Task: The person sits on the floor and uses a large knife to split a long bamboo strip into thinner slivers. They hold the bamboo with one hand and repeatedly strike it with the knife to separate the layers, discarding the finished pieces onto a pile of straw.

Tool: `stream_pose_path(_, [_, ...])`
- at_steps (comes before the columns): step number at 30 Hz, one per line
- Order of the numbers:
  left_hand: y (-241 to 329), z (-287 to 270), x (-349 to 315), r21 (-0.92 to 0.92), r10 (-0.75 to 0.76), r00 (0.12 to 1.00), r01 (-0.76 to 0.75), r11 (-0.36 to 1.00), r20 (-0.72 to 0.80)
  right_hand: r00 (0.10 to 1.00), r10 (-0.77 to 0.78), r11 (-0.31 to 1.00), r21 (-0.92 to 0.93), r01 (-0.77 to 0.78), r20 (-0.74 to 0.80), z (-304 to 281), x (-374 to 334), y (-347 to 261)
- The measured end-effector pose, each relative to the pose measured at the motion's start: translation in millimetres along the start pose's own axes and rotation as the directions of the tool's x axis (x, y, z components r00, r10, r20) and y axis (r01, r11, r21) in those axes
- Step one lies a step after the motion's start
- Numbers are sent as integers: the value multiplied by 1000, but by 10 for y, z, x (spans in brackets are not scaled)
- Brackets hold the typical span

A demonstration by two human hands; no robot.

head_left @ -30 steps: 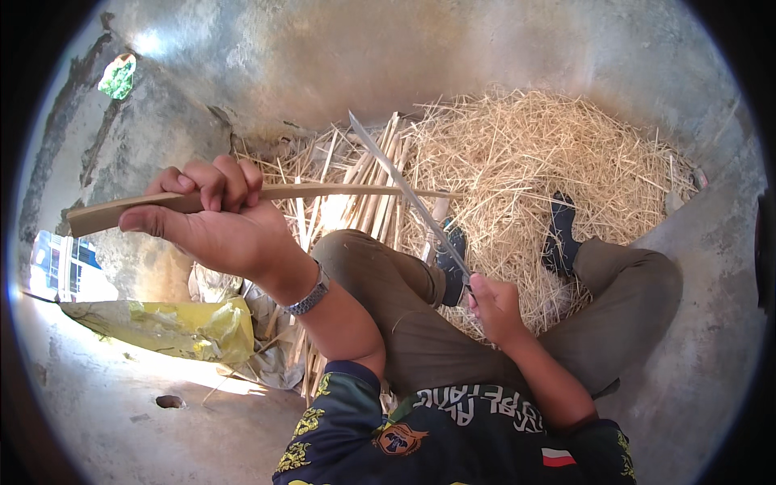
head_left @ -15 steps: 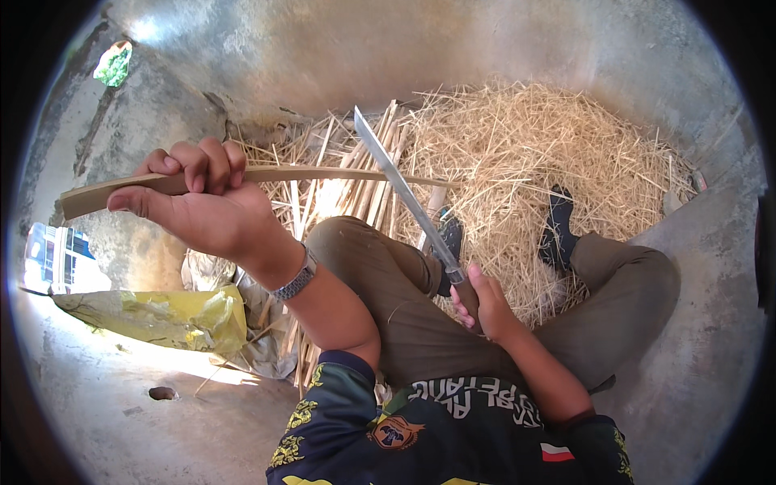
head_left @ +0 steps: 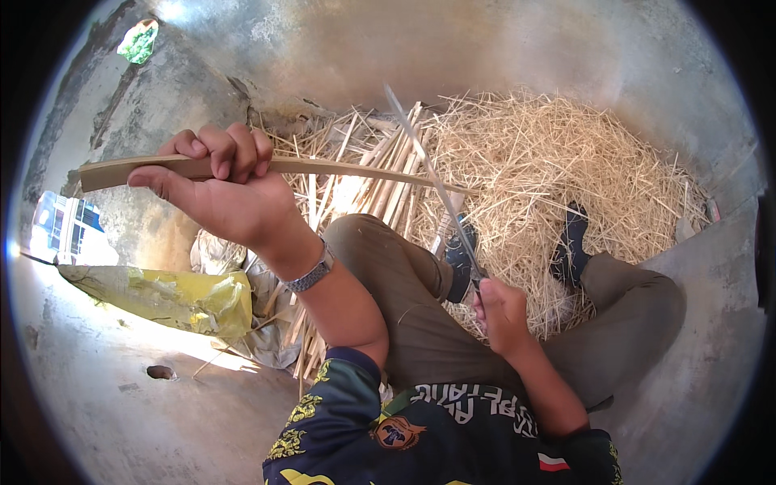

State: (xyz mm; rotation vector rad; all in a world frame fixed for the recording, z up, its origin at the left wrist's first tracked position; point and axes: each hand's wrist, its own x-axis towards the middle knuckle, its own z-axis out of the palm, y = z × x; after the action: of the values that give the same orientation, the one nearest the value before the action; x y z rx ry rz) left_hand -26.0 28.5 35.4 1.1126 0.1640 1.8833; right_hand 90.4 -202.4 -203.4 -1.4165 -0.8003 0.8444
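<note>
My left hand (head_left: 230, 190), raised at the left, is wrapped round a long split bamboo strip (head_left: 347, 168). The strip's thick end sticks out past my thumb, and its thin end reaches right over the straw. Closed on the handle of a machete is my right hand (head_left: 503, 315), in front of my lap. The machete's blade (head_left: 427, 162) points up and away, tilted left, and is seen almost edge-on. It crosses the strip near the thin end; whether they touch I cannot tell. My fingers hide most of the handle.
A heap of straw-like shavings (head_left: 533, 149) covers the floor around my feet. Several split bamboo lengths (head_left: 396, 190) lie beyond my left knee. A yellow sack (head_left: 186, 299) lies at the left, by a hole (head_left: 161, 373). A curved concrete wall (head_left: 517, 48) surrounds me.
The machete has turned from showing its flat side to nearly edge-on, and my right hand has rolled over its handle. The left hand keeps its hold on the strip. The whole view has shifted slightly.
</note>
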Motion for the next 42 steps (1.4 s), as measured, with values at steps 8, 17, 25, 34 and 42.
stream_pose_path(8, [26, 55, -95, -10, 2, 998, -2, 1000, 55, 978, 199, 976, 71, -204, 65, 70, 63, 107])
stream_pose_path(17, [17, 48, -81, -56, -5, 998, 9, 998, 70, 968, -236, 971, 20, 238, -86, 139, -24, 132])
stream_pose_path(25, [56, 93, -182, -81, 44, 993, -35, 996, 110, 905, 422, 846, 337, -414, 53, 104, 54, 175])
stream_pose_path(34, [-127, 259, -282, 166, 291, 954, -299, 940, 72, 944, 283, 871, 366, -327, 168, 105, 56, 84])
stream_pose_path(42, [-96, 281, -294, 161, 299, 954, -297, 941, 11, 999, 29, 994, 108, -32, 30, 112, -14, 104])
